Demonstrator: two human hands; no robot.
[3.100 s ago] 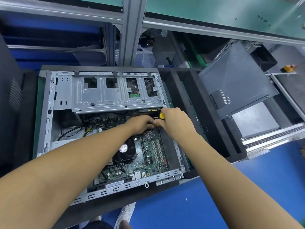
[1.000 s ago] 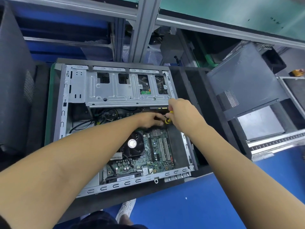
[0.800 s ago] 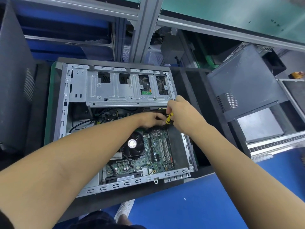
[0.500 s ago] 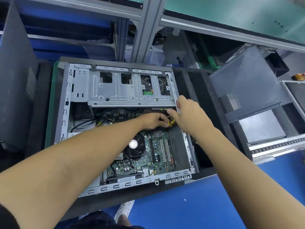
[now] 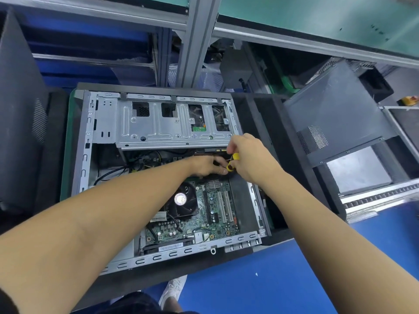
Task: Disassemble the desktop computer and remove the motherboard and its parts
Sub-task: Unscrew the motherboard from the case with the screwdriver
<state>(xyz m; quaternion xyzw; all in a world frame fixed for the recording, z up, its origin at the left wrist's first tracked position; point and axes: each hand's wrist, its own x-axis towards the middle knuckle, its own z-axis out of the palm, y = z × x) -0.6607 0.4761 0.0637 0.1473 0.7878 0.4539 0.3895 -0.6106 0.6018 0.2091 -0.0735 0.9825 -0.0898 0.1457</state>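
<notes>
Both hands work just below the drive cage (image 5: 172, 123): my right hand (image 5: 251, 157) grips the screwdriver (image 5: 232, 163), left hand (image 5: 207, 165) pinches beside its tip above the motherboard (image 5: 217, 214). I'd keep the driver square.

Off to the right, a loose gray side panel (image 5: 335, 123) with a mesh vent is leaning tilted against the shelving, and a flat gray sheet (image 5: 358, 171) is lying just below it. A metal post (image 5: 192, 41) is standing up behind everything, with a green shelf surface (image 5: 317, 21) running across the top. A white sneaker (image 5: 173, 288) is poking out on the blue floor (image 5: 260, 279) at the bottom. Something small and yellow (image 5: 411, 100) is sitting at the far right edge, too blurry to tell what.
</notes>
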